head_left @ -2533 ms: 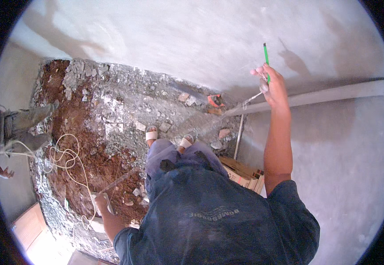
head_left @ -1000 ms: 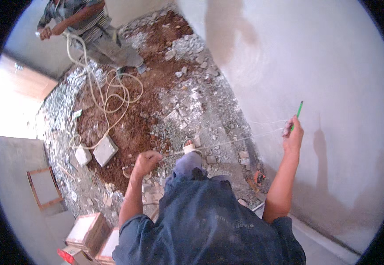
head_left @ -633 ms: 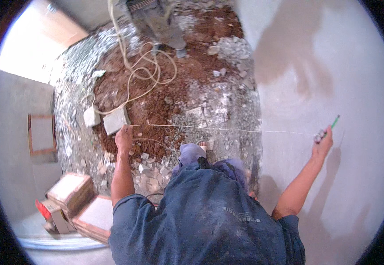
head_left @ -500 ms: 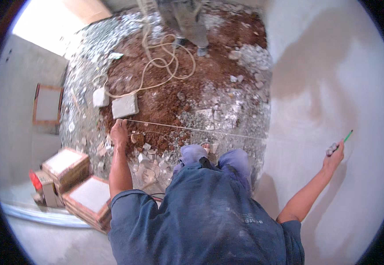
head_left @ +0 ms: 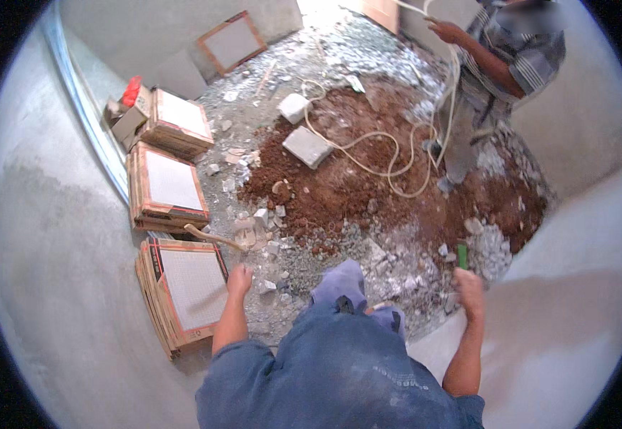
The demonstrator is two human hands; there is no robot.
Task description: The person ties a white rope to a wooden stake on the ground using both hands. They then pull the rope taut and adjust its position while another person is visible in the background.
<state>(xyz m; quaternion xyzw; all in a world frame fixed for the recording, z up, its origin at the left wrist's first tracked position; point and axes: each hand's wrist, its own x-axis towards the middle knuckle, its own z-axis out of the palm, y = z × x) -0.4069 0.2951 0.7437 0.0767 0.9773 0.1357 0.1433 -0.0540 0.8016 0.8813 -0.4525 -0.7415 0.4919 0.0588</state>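
Observation:
My left hand [head_left: 239, 279] is closed in a fist beside the nearest stack of boxed tiles [head_left: 195, 286]. Whether the string seen earlier is still in it, I cannot make out. Just beyond that hand, a curved wooden handle [head_left: 214, 237] sticks out from between the stacks. On the right, my right hand [head_left: 470, 289] is closed around a green pencil-like stick [head_left: 462, 256], whose end points up past the fingers. That hand is slightly blurred, over the rubble near the pale right wall.
A person [head_left: 493, 79] stands at the far right, one hand on a cream hose [head_left: 411, 171] that loops over the reddish soil [head_left: 354, 193]. Two pale blocks, a block [head_left: 308, 147] and a smaller block [head_left: 294, 107], lie there. Further tile stacks [head_left: 169, 182] line the left wall.
My view has turned left, bringing more tile stacks in. Both hands have come closer together; the right one has left the wall. The string stretched from my left hand no longer shows.

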